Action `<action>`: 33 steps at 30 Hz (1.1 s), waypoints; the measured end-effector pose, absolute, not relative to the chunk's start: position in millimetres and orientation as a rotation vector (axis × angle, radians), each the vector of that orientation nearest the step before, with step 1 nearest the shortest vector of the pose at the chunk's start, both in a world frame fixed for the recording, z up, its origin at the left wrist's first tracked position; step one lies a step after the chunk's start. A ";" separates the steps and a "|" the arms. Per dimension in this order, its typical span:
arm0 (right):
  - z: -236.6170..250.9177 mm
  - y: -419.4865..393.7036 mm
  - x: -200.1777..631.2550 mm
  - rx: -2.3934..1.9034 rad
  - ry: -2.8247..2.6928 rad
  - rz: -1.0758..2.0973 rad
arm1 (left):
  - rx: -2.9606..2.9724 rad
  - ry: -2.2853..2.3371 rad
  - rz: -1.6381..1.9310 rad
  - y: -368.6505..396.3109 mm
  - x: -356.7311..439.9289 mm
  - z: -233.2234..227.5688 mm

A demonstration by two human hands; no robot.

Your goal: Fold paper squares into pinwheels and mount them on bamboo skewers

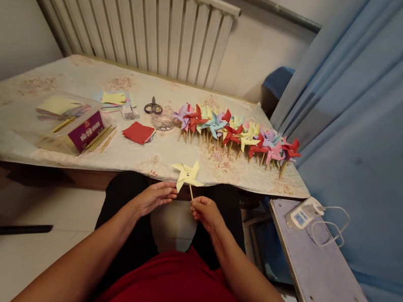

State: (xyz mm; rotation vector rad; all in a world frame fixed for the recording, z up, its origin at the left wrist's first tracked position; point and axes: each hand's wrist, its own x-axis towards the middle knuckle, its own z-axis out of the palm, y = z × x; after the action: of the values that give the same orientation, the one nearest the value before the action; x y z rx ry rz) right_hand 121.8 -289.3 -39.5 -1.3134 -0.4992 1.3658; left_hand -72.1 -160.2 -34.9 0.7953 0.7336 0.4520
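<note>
A pale yellow paper pinwheel (187, 174) on a thin wooden stick is held upright over my lap, just in front of the table edge. My right hand (205, 213) pinches the bottom of the stick. My left hand (154, 197) reaches in from the left, and its fingertips touch the pinwheel's left blade. A row of several finished pinwheels (237, 132) in red, blue, yellow, pink and purple lies along the table's right side.
The cloth-covered table (128, 155) carries a clear plastic box (69, 124) with paper and sticks, red paper squares (138, 132), scissors (153, 107) and a small glass dish (163, 122). A radiator (149, 25) stands behind. A blue curtain (373, 117) hangs at right, above a power strip (305, 213).
</note>
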 end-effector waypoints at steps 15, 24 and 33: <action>-52.0 -262.0 117.8 -1.385 -0.496 1.331 | 0.817 0.691 0.459 -143.9 -52.8 -45.5; -54.2 -263.7 115.6 -1.402 -0.504 1.342 | 0.855 0.699 0.457 -147.5 -53.0 -49.5; -56.7 -266.0 112.8 -1.418 -0.525 1.327 | 0.837 0.711 0.433 -150.3 -55.6 -53.7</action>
State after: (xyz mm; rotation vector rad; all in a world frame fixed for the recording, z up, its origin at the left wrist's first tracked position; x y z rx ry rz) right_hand 112.8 -266.0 -56.7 -1.4178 -0.5248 1.3268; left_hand -55.6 -150.3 -53.7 0.8374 0.7113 0.4332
